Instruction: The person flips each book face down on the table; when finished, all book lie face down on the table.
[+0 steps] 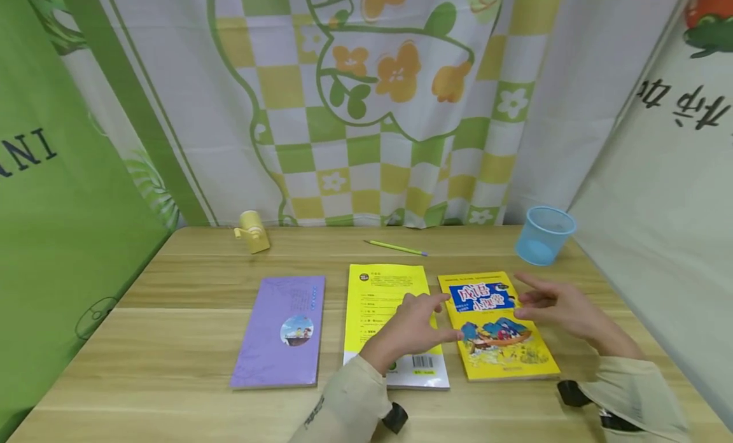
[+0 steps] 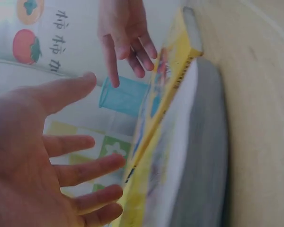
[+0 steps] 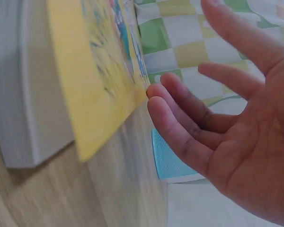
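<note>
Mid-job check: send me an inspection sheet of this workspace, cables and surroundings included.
Surface: wood-grain table.
Job's things: purple book, yellow-and-white book, yellow illustrated book, lying flat in a row.
Clutter: green pencil, yellow crank device and blue bin toward the back.
Hands: left hand over the yellow-and-white book, right hand by the yellow illustrated book's right edge; both empty.
Cables: thin dark loop at the left; cannot tell whether cable.
Surroundings: patterned curtain behind, green cloth left, pale cloth right.

From my remote post, I saw the left hand [image 1: 409, 328] and right hand [image 1: 564, 309] apart, left fingers [image 2: 90, 169] spread, right fingers [image 3: 180, 130] slightly bent, forearms [image 1: 349, 398] angled inward.
</note>
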Available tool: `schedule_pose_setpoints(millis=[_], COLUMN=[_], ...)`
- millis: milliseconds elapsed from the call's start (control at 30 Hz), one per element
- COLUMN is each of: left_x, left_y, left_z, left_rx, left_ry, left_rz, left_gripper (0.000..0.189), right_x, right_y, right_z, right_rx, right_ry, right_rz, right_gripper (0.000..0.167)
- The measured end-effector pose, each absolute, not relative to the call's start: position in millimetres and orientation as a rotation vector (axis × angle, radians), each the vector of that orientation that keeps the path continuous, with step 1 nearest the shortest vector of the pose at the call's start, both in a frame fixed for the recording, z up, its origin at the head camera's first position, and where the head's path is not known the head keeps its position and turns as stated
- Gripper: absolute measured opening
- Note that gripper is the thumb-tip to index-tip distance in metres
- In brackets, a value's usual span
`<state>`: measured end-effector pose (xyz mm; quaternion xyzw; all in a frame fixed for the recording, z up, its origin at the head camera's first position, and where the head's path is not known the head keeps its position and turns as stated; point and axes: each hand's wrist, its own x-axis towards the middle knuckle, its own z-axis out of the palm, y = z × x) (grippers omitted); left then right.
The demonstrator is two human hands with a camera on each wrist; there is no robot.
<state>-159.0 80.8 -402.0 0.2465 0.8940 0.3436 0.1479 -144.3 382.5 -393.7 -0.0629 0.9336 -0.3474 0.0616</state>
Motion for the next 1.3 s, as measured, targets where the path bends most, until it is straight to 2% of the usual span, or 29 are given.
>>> schedule_pose_setpoints(millis=[100, 267, 400, 533, 767, 867, 1000, 1233, 1300], left_x=[-157.2, -151.0, -145.6, -143.2, -141.2, -140.8, -139.4, -139.1, -139.4], left_y=[88.3, 101.6, 108.9, 114.0, 112.4, 111.7, 113.6, 115.3, 114.3], left_z=[-407.6, -412.7, -411.3, -413.2, -421.3, -423.8, -423.9, -419.4, -417.6], left_rx=[0.728, 0.717, 0.682, 0.658, 0.687, 0.705, 0.705, 0.685, 0.684], left_ry=[2.675, 2.791, 2.795, 2.806, 2.863, 2.881, 2.868, 2.785, 2.740], left_rz=[0.813, 0.613, 0.615, 0.603, 0.477, 0.454, 0.441, 0.483, 0.544], left_gripper=[0.061, 0.033, 0.043, 0.043, 0.024, 0.004, 0.023, 0.017, 0.029], right_x=[-146.8, -153.2, -156.1, -156.5, -156.8, -156.6, -155.4, -153.6, -154.0], right_y=[383.8, 388.1, 389.4, 388.3, 382.8, 380.8, 379.8, 380.6, 379.5], right_z=[-398.6, -409.8, -412.2, -412.1, -412.9, -413.1, -413.1, -411.6, -410.8], right_rx=[-0.195, -0.167, -0.115, -0.072, -0.051, -0.021, 0.000, -0.025, -0.030], right_ry=[2.827, 2.839, 2.850, 2.850, 2.843, 2.831, 2.814, 2.791, 2.785], right_rz=[-1.001, -0.900, -0.833, -0.790, -0.780, -0.780, -0.798, -0.834, -0.834], right_gripper=[0.080, 0.077, 0.075, 0.075, 0.076, 0.078, 0.078, 0.075, 0.075])
